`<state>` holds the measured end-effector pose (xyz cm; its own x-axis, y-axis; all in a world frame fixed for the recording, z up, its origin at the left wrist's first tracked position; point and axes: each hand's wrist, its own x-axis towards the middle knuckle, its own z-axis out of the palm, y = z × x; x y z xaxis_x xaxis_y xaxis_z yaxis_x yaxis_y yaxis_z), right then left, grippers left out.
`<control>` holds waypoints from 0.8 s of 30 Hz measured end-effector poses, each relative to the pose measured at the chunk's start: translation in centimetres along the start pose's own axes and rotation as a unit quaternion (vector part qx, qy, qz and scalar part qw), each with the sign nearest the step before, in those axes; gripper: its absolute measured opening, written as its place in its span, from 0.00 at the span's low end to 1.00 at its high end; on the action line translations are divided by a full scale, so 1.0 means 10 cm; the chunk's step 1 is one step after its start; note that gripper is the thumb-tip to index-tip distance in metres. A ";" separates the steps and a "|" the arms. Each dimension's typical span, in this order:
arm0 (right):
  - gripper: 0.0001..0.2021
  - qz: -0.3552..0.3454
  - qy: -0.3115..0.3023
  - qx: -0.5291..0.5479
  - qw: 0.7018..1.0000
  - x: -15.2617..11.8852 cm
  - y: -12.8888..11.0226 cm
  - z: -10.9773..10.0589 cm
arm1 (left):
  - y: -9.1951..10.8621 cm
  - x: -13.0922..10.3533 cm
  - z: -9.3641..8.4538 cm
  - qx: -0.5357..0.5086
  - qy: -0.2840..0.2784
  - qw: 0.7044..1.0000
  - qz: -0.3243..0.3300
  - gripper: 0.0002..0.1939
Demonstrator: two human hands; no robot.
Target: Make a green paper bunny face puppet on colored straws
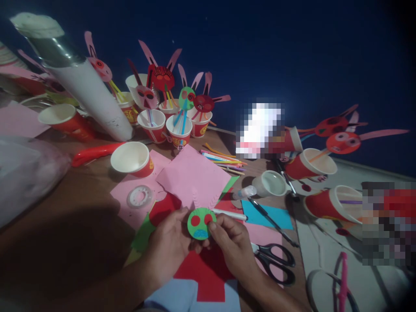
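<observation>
A round green paper face (201, 232) is held up in front of me. It carries two red paper eyes, a blue mouth and what look like thin pale feelers at the top. My right hand (232, 242) pinches its right side, the thumb resting against the right eye. My left hand (172, 238) is closed at the left edge, with some fingers hidden behind the disc. Beneath both hands lies cut red paper (211, 275). Black-handled scissors (276, 260) rest just right of my right hand.
Paper cups with decorated faces on straws, such as a green one (187, 98), stand at the back. A pink sheet (195, 175), tape roll (139, 196), white cup (131, 159), pen (273, 221) and glue container (270, 183) surround the hands. A tall white cylinder (94, 93) leans left.
</observation>
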<state>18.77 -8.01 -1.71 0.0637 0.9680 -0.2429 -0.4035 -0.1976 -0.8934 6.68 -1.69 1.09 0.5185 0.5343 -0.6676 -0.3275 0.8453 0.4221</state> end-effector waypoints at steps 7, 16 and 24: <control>0.15 0.004 0.008 -0.010 1.000 0.01 0.00 0.00 | -0.01 -0.01 -0.02 -0.002 -0.018 1.000 0.003 0.15; 0.14 0.000 -0.001 0.004 1.000 0.01 -0.02 0.01 | -0.03 0.01 -0.07 -0.007 -0.030 1.000 0.000 0.14; 0.14 -0.002 -0.004 0.011 1.000 0.01 -0.02 0.01 | -0.02 0.01 -0.06 -0.008 -0.022 1.000 0.003 0.14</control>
<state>18.82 -7.88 -1.48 0.0574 0.9700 -0.2362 -0.4224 -0.1908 -0.8861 6.39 -1.80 0.58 0.5511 0.5390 -0.6370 -0.3437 0.8422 0.4154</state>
